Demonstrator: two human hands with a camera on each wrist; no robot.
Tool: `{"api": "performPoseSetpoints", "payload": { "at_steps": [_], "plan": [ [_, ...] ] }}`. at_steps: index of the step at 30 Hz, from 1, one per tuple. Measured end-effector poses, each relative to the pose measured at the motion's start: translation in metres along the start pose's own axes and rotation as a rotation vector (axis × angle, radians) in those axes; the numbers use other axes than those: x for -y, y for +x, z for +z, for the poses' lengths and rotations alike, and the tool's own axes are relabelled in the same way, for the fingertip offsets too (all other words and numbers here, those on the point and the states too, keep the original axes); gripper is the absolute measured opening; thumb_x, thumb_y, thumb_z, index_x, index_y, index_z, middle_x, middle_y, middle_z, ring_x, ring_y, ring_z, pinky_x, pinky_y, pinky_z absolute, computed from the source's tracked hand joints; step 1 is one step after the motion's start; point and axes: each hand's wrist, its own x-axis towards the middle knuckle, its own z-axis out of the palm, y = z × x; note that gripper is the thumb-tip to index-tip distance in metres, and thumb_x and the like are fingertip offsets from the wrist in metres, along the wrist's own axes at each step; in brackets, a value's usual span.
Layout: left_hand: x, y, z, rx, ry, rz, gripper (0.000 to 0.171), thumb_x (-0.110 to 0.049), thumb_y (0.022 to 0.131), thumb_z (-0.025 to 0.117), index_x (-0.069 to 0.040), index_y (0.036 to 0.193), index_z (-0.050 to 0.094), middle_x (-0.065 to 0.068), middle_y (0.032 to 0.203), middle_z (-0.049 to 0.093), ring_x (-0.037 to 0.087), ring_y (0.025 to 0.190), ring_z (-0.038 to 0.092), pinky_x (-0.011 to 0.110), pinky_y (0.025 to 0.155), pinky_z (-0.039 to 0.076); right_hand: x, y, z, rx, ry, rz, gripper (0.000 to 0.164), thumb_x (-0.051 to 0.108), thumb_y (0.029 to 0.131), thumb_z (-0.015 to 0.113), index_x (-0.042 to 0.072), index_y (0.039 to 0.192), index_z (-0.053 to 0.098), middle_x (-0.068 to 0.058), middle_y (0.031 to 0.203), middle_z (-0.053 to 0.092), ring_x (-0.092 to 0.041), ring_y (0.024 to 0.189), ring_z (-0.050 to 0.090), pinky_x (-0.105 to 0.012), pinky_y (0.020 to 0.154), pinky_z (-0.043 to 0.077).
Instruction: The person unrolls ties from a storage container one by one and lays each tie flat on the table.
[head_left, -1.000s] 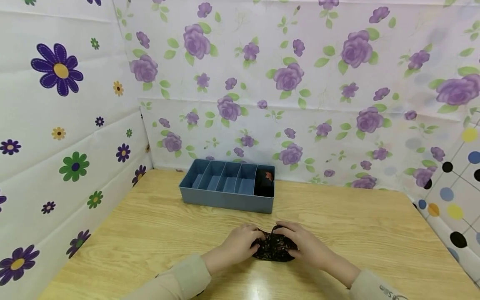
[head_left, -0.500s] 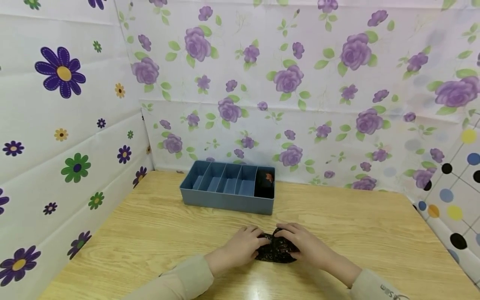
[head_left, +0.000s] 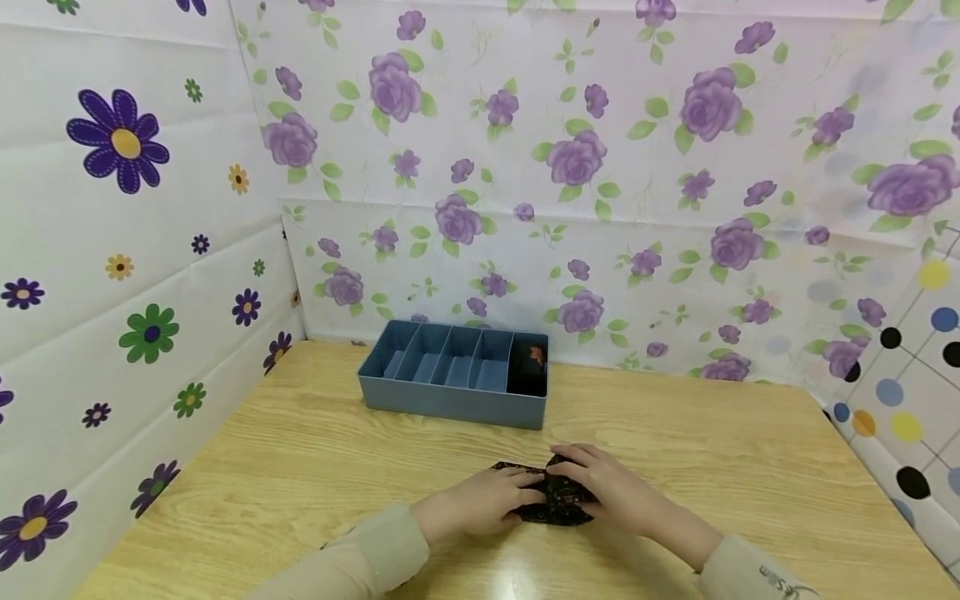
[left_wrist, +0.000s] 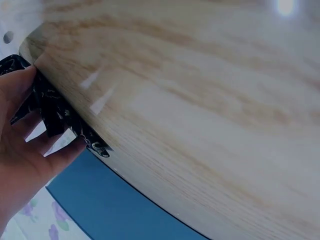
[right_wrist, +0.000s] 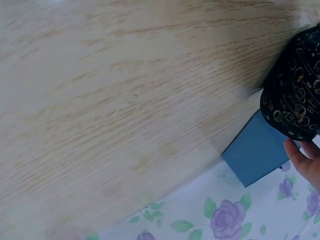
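Head view: left hand [head_left: 491, 502] lies outstretched on black cloth [head_left: 561, 501] the right hand [head_left: 617, 492] grips.

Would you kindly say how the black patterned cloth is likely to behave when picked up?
The black patterned cloth is probably floppy, since the left wrist view shows it bent into folds. It looks light for its size, given the thin edges there. It may open out if lifted by one edge, as loose flaps stick out.

Comes to one left hand [head_left: 489, 500], one right hand [head_left: 609, 493], two light sleeves [head_left: 390, 550] and one black patterned cloth [head_left: 564, 502]. Includes one blue box [head_left: 453, 404], four dividers [head_left: 441, 354], five compartments [head_left: 457, 368], one boxed black item [head_left: 527, 375], one orange motif [head_left: 536, 354] and one wooden table [head_left: 300, 467].
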Motion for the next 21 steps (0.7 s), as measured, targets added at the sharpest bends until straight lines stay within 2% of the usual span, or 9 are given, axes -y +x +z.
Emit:
{"api": "performPoseSetpoints", "payload": {
  "at_steps": [5,10,13,16,21],
  "plan": [
    [0.000,0.001,0.001,0.014,-0.048,-0.003,0.044,-0.027,0.094,0.058,-0.023,0.138,0.049,0.003,0.148,0.041,0.021,0.133,0.043,0.032,0.106,0.041,-0.001,-0.002,0.001,-0.026,-0.059,-0.044,0.055,0.006,0.072,0.080,0.007,0.121,0.057,-0.013,0.139,0.049,-0.035,0.127,0.046,-0.048,0.097,0.046],
    [-0.002,0.002,0.000,-0.003,-0.080,-0.005,0.041,-0.026,0.096,0.055,-0.022,0.136,0.050,0.003,0.147,0.043,0.020,0.132,0.044,0.031,0.107,0.040,-0.003,-0.003,0.001,0.014,-0.067,-0.049,0.058,0.007,0.073,0.080,0.007,0.125,0.054,-0.013,0.132,0.054,-0.034,0.124,0.048,-0.048,0.098,0.045],
    [-0.003,0.004,-0.001,-0.016,-0.086,-0.010,0.039,-0.022,0.097,0.054,-0.022,0.135,0.050,0.001,0.144,0.045,0.018,0.130,0.046,0.030,0.106,0.041,-0.004,-0.003,0.000,0.026,-0.076,-0.064,0.057,0.006,0.074,0.079,0.010,0.126,0.056,-0.013,0.129,0.054,-0.033,0.120,0.051,-0.047,0.095,0.047],
    [-0.004,0.006,-0.003,-0.009,-0.078,-0.027,0.038,-0.020,0.098,0.052,-0.022,0.135,0.049,-0.002,0.140,0.048,0.017,0.127,0.049,0.031,0.104,0.042,-0.006,-0.004,0.000,0.021,-0.091,-0.090,0.057,0.006,0.075,0.078,0.013,0.127,0.058,-0.013,0.127,0.055,-0.033,0.117,0.053,-0.047,0.093,0.049],
    [-0.008,0.009,-0.007,0.023,-0.024,-0.070,0.039,-0.021,0.099,0.050,-0.025,0.137,0.046,-0.004,0.137,0.049,0.018,0.123,0.051,0.033,0.098,0.048,-0.010,-0.006,0.001,0.045,-0.074,-0.064,0.054,0.006,0.075,0.078,0.015,0.125,0.058,-0.011,0.130,0.053,-0.031,0.119,0.052,-0.045,0.094,0.049]
  ]
}}
